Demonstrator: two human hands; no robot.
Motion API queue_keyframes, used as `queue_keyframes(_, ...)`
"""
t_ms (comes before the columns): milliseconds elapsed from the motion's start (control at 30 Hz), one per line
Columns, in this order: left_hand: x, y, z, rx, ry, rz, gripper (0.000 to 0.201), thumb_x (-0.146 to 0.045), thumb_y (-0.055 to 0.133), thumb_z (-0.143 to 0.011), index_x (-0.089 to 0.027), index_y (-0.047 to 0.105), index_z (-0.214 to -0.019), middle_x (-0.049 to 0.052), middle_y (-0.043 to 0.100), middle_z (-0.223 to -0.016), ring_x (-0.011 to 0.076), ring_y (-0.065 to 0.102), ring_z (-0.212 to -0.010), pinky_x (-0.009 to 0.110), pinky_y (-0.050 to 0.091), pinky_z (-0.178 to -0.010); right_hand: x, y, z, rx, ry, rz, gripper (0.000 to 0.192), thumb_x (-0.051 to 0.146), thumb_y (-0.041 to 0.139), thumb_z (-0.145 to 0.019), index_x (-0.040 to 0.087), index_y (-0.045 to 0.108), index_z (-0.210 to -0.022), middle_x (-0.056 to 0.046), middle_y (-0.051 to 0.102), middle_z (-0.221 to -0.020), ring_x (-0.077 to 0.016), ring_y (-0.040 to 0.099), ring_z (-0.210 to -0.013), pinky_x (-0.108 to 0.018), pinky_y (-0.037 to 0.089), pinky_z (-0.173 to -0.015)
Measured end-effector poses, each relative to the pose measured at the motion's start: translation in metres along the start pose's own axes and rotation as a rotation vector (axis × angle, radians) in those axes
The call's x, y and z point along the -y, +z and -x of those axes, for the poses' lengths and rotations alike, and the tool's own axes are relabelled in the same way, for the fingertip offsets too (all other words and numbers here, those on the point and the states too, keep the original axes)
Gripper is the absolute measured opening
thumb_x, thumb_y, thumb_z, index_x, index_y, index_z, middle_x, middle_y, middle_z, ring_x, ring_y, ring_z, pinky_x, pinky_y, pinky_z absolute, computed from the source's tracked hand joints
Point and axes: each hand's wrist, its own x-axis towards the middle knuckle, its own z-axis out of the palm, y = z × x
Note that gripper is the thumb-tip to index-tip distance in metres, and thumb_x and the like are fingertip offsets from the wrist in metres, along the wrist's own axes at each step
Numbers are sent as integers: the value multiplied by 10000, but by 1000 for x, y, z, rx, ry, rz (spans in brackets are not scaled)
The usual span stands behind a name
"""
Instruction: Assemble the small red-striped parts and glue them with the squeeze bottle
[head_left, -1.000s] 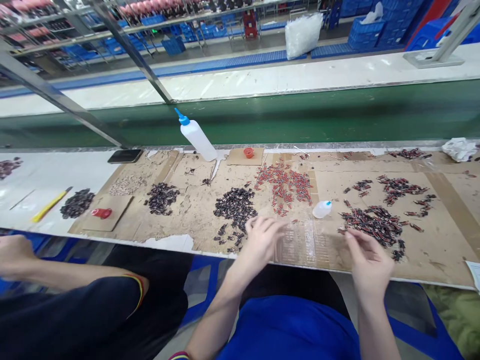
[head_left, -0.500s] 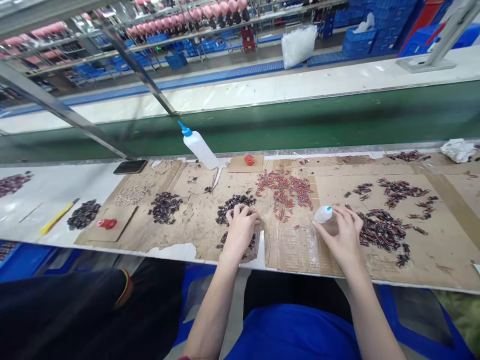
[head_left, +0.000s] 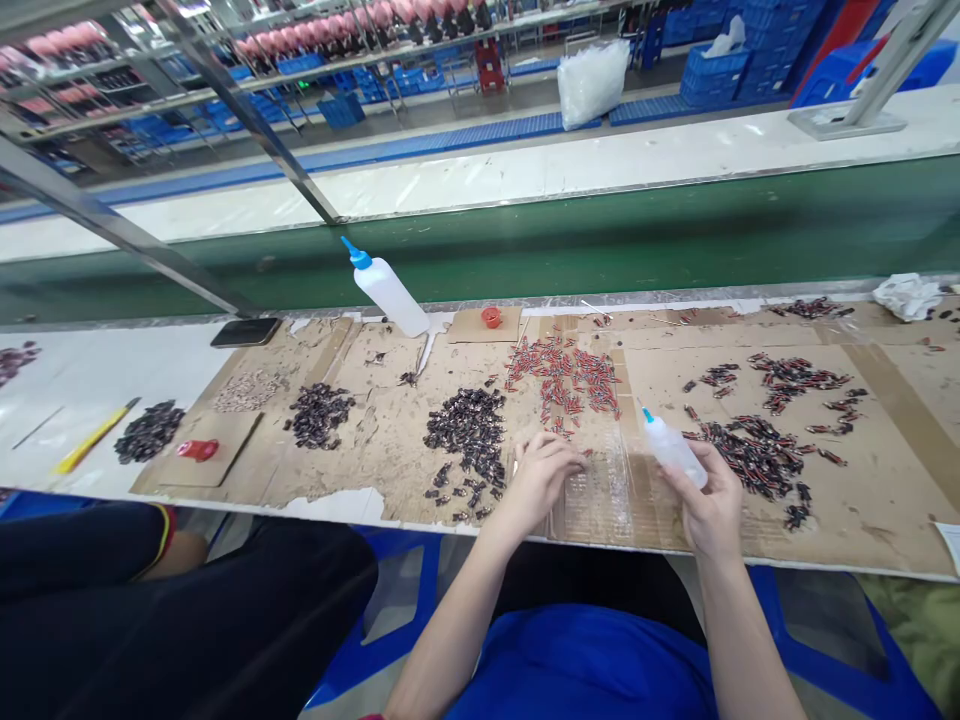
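In my right hand (head_left: 714, 505) is a small translucent squeeze bottle (head_left: 673, 450), its blue nozzle tilted up and to the left. My left hand (head_left: 541, 478) is closed low over the cardboard (head_left: 600, 500), fingertips together; whatever they may hold is hidden. Beyond my left fingers lies a spread of small red-and-dark parts (head_left: 562, 375). Left of that hand is a heap of small black parts (head_left: 466, 430). A pile of dark parts with red bodies (head_left: 754, 455) lies just right of the bottle.
A larger white bottle with blue nozzle (head_left: 391, 297) leans at the back. Red caps (head_left: 491, 317) (head_left: 198, 450) sit on cardboard pieces. A phone (head_left: 246, 332), a yellow cutter knife (head_left: 96, 437) and further black heaps (head_left: 321, 415) are leftward. Another person's leg (head_left: 225, 600) is at lower left.
My left hand has moved right, from the black heap to just below the red parts. The bottle in my right hand has turned from pointing towards me to nozzle up and left.
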Motion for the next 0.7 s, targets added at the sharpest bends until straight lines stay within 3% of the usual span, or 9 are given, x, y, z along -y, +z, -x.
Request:
queue_keyframes(133,6,3,15,-49,-33,-19,225,-153,556,-889,-300,725,-907,17,710,-1127,244,480,-1214,471,300,-1013,-4,-1,1,-74,56,-138,389,476,799,-539,200,639,-761,-30,667,-725,-169,587,-603,-277,425,-526)
queue_keyframes(267,4,-2,27,-112,-67,-52,163,-183,610,-867,-280,710,-953,39,703,-1128,248,488,-1208,463,302,-1003,-5,5,1,-128,79,-187,370,506,770,-578,192,615,-698,-30,646,-655,-146,543,-536,-247,361,-454)
queue_keyframes(433,-3,5,23,-165,-86,-110,146,-231,685,-818,-258,695,-962,43,728,-980,236,564,-1073,431,311,-943,-4,16,5,-74,11,-46,371,535,704,-671,193,574,-612,10,556,-525,-116,462,-451,-246,360,-436)
queue_keyframes(700,1,13,15,-179,-67,-91,74,-188,663,-828,-243,710,-845,29,730,-906,215,586,-998,421,314,-907,3,34,14,-18,-109,214,324,509,673,-696,194,629,-632,-20,635,-554,-172,571,-506,-279,460,-499)
